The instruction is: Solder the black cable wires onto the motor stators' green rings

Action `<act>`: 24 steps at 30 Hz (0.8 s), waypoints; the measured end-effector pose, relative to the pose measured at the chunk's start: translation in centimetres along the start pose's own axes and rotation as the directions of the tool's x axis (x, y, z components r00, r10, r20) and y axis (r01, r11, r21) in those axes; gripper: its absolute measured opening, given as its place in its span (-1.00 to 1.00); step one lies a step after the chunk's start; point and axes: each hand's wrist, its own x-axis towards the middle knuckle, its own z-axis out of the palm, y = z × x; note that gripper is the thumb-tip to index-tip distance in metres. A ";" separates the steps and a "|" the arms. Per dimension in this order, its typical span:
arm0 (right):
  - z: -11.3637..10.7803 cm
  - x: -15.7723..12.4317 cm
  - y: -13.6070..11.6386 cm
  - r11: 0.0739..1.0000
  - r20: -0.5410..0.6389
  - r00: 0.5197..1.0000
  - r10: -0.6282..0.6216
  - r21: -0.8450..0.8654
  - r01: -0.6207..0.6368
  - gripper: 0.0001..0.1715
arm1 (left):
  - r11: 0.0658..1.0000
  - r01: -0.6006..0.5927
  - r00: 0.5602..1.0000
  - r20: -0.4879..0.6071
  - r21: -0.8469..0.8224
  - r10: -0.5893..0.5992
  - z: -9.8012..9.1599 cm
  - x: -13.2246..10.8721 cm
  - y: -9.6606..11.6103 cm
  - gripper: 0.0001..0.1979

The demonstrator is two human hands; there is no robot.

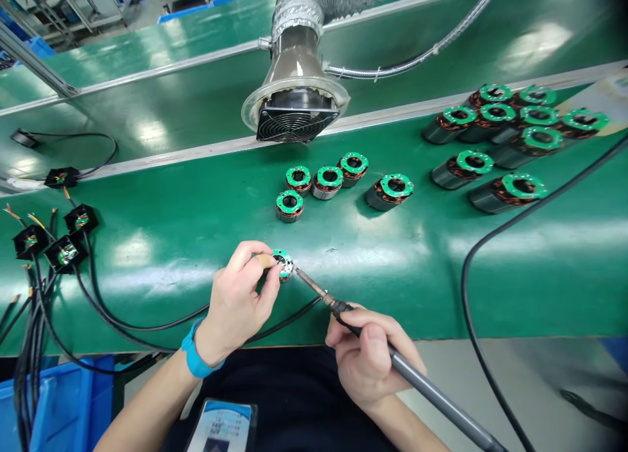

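My left hand [235, 301] pinches a small motor stator [282, 265] with a green circuit ring and copper windings, holding it above the green bench mat. My right hand [366, 357] grips a grey soldering iron [422, 380], whose thin tip reaches the stator's edge. I cannot tell whether the tip touches. A blue wristband [196, 350] circles my left wrist. Beyond my hands stand several similar small stators, such as one [298, 180] near the middle of the mat. Larger green-ringed stators [507, 193] lie on their sides at the right.
A metal fume extractor hood with a fan grille [294, 115] hangs above the bench, on a silver duct. Black cables with small connector boxes [63, 254] lie at the left, trailing into a blue bin [63, 406]. A black cable [471, 288] crosses the right side.
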 end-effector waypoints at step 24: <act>-0.7 0.8 -0.2 0.989 0.019 0.999 0.030 0.144 -0.032 -0.72 | 0.999 -0.021 0.998 0.056 0.043 0.019 -0.6 0.6 0.0 -0.94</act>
